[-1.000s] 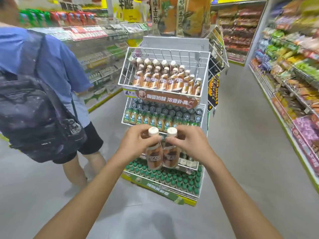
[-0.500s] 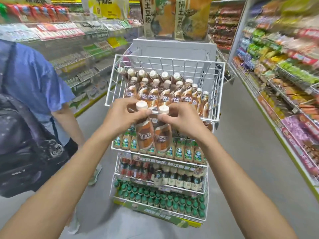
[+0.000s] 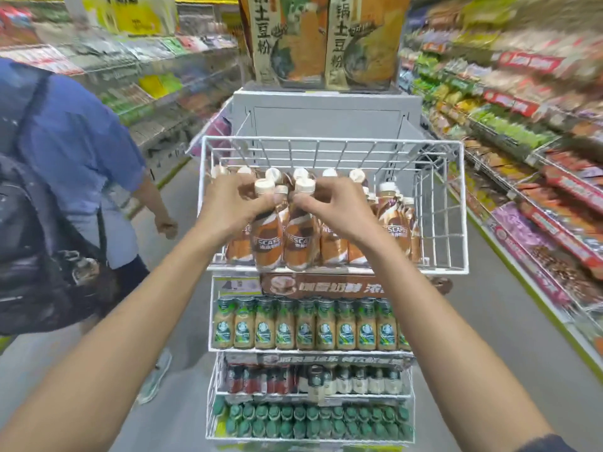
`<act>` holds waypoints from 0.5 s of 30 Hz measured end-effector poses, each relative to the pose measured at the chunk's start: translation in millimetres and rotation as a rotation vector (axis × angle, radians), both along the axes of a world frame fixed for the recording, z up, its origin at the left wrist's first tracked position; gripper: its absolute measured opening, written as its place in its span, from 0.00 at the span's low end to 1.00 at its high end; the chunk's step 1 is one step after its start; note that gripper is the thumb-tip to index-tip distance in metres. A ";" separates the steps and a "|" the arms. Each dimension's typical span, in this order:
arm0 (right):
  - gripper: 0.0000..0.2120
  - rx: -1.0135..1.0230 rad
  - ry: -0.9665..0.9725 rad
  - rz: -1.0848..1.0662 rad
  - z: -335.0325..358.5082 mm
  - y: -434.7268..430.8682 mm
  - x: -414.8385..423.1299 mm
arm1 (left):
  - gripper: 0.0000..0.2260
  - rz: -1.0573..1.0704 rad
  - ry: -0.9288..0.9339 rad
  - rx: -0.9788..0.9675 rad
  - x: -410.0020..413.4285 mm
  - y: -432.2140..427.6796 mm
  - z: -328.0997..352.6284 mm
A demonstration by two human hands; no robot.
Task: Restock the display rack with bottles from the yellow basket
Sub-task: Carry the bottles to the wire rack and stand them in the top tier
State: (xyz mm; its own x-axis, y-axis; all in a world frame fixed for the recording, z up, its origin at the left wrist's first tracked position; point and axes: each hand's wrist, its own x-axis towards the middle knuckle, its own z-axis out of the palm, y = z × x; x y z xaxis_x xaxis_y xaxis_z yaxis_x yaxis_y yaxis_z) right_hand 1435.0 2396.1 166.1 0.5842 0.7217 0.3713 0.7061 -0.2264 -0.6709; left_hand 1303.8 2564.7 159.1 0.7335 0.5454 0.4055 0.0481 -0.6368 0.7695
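The left hand (image 3: 235, 207) curls its fingers round the neck of one Nescafé bottle (image 3: 267, 246); the right hand (image 3: 339, 210) grips a second Nescafé bottle (image 3: 298, 247) likewise; both bottles hang upright, side by side, at the front edge of the top wire basket (image 3: 329, 147) of the display rack (image 3: 326, 125)

Blur smears the shelves (image 3: 522, 102) on both sides, the left edge cuts off the passer-by (image 3: 75, 151), the price tag (image 3: 239, 286) is unreadable, and the left hand (image 3: 230, 207) and right hand (image 3: 341, 208) cover the necks of the held bottles (image 3: 298, 246).
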 end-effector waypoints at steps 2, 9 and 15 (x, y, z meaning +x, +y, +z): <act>0.10 -0.024 0.002 0.014 -5.9 5.1 7.2 | 0.14 -0.010 0.009 -0.047 7.9 11.9 -8.7; 0.31 -0.108 0.061 -0.066 -30.2 20.2 12.2 | 0.17 -0.047 0.155 -0.105 14.2 28.2 -13.1; 0.26 -0.060 0.141 -0.075 -34.0 29.4 18.0 | 0.12 0.088 0.154 -0.102 -1.6 46.0 -8.0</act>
